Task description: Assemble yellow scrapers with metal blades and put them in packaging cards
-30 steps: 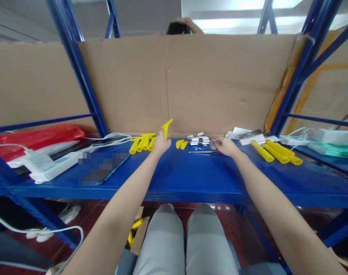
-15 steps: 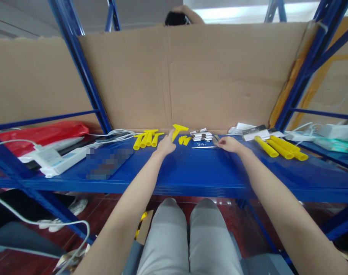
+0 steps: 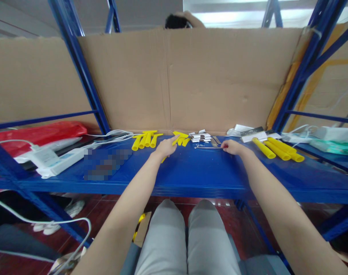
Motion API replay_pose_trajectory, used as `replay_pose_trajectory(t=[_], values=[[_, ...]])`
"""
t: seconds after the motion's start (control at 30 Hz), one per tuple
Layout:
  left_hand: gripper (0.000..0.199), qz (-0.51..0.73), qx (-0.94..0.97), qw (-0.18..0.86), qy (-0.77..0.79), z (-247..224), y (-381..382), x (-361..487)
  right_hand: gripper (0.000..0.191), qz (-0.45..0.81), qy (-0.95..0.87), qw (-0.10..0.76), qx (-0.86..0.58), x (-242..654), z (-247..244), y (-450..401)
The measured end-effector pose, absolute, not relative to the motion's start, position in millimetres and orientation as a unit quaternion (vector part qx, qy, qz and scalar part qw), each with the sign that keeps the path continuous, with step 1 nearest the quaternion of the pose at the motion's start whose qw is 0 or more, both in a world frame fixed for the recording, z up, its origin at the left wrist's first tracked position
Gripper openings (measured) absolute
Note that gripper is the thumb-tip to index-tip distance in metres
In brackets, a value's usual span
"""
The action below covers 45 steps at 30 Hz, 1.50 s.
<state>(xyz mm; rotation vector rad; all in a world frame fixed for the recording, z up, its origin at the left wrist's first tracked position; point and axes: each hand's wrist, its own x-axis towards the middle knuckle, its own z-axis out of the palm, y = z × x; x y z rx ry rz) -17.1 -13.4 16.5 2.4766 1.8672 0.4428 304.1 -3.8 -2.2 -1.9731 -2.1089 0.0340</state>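
Left hand on a yellow T-shaped piece, right hand at a slim metal rod

The left hand (image 3: 165, 149) has its fingers closed around a yellow T-shaped piece (image 3: 180, 134). Its crosspiece points away from the person, over a few small yellow parts (image 3: 186, 141), and the other end shows below the palm. Whether it touches the small parts is hard to tell.

The right hand (image 3: 231, 147) has its fingers drawn together at the right end of a slim metal rod (image 3: 207, 148); whether they grip it cannot be told. The rod lies crosswise in front of a cluster of white pieces (image 3: 201, 136) with dark marks, and flat metallic strips (image 3: 217, 140) lie just behind the fingers.

To the left of the left hand, four more yellow T-shaped pieces (image 3: 147, 139) lie side by side on the blue tabletop (image 3: 191, 172). Well to the right, several yellow tubes (image 3: 278, 150) lie near one another, with a black-and-white packet (image 3: 253, 135) just behind them. A cardboard panel (image 3: 205, 80) stands along the back edge.
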Motion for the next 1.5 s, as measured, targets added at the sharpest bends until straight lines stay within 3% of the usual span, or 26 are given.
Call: replay_pose_trajectory(t=[0.2, 0.57, 0.93, 1.17, 1.5], values=[[0.064, 0.138, 0.825, -0.052, 0.546, 12, -10, -19, 0.040, 0.015, -0.708, 0.098, -0.699, 309, 3, -10], [0.066, 0.132, 0.857, -0.019, 0.498, 11, -9, -17, 0.040, 0.031, -0.689, 0.111, -0.716, 298, 6, -8], [0.064, 0.148, 0.859, -0.004, 0.491, 10, -9, -16, 0.042, -0.032, -0.672, 0.136, -0.728, 290, -5, 2], [0.064, 0.158, 0.865, 0.018, 0.477, 10, -10, -15, 0.055, -0.021, -0.679, 0.072, -0.730, 292, -13, 11], [0.064, 0.160, 0.863, 0.022, 0.479, 9, -10, -15, 0.051, -0.020, -0.665, 0.080, -0.743, 296, -20, 24]])
